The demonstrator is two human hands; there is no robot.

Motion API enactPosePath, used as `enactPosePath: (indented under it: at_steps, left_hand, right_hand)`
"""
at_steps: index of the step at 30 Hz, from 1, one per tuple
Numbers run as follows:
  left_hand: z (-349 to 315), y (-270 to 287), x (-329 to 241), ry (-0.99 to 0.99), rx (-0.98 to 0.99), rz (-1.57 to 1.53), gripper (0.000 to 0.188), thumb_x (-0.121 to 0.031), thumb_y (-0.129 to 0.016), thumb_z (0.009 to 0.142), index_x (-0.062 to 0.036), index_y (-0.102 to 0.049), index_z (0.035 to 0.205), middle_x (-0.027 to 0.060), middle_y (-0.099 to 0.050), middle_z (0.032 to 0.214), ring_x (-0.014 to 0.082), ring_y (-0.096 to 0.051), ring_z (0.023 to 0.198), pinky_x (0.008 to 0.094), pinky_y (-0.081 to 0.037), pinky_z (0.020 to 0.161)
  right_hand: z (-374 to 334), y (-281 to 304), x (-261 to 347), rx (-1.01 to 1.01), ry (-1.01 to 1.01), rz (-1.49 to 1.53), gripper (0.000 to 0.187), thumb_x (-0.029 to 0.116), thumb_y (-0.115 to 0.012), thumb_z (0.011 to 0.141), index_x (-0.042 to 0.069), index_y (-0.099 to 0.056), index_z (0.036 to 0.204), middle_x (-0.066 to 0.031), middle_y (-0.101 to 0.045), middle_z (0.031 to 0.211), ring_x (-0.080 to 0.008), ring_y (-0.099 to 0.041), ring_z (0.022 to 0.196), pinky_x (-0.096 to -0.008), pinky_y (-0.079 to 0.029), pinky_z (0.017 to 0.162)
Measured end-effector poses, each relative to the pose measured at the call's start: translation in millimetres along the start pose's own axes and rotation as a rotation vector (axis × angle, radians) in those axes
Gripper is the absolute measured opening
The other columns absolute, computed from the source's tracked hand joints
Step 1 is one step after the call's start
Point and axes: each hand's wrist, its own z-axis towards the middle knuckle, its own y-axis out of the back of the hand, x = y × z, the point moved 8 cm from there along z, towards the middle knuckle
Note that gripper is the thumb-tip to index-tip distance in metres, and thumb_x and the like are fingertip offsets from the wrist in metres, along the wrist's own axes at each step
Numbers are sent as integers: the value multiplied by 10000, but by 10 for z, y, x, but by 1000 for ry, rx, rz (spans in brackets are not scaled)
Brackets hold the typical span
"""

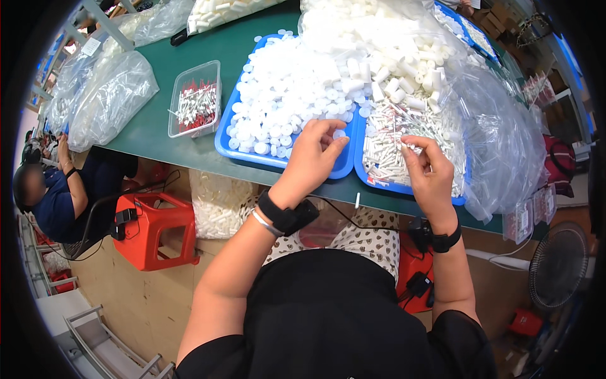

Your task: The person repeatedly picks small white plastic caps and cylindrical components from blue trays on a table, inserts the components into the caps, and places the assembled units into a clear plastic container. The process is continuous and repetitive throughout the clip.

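Observation:
My left hand [319, 151] is over the right front part of a blue tray [222, 140] heaped with translucent white plastic discs. Its thumb and forefinger close on one small disc [339, 134]. Over a second blue tray [386, 186], my right hand [432, 172] pinches a thin white stick [402, 145] between thumb and forefinger; its full shape is too small to make out. Many slim white sticks [385, 151] fill that tray, with thick white cylinders [404, 85] piled at its far side.
A clear box [177, 126] of red-and-white sticks stands left of the trays on the green table [136, 136]. Plastic bags [505, 145] lie right and far left. One stick [358, 200] lies at the table's edge. A person [66, 196] sits left, near a red stool [151, 234].

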Motion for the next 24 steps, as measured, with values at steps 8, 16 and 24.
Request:
enactPosePath:
  at_steps: [8,16,24]
  left_hand:
    - [-622,7,75,427,72,-724,302,-166,-611,985,13,-594,1227,84,-646,1084,106,-614,885,243,-509,794]
    - [-1202,-70,331,624,110,-1149,363,-171,-570,1006,29,-526,1306,92,-643,1110,111,-609,914,254,-516,833]
    - [-1428,-228,488,735,137,-1311,376,-145,-567,1003,42,-519,1325,120,-650,1149,126,-631,928,257,-538,827]
  right_hand:
    - [-182,59,335,19,122,-132,121,75,-757,837,32,-678,918,-59,-661,715,-124,-488,483,-272,-367,463]
    - [-610,-288,536,309,169,-51,93,75,-745,814,45,-674,865,-67,-646,708,-233,-570,566,-335,-423,544]
    - [-791,-509,530,381,153,-4,99,94,-755,802,48,-675,839,-62,-632,688,-240,-562,572,-343,-426,568]
